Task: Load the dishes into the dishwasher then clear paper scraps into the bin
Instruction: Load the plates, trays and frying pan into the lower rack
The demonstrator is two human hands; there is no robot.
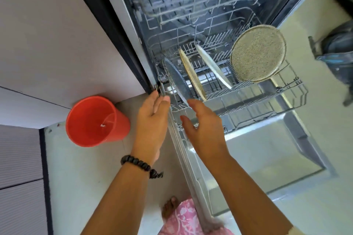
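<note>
Open hands (pixel 204 128) beside racked plates (pixel 176 80)

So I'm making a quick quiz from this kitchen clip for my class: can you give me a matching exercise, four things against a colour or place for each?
Things:
1. bucket
2. speckled plate
3. dark plate
4. bracelet

Colour or place:
A. on the left wrist
B. red, on the floor beside the dishwasher
C. upright at the right end of the lower rack
D. nearest the left edge of the rack, by both hands

Pairs: 1-B, 2-C, 3-D, 4-A
</note>
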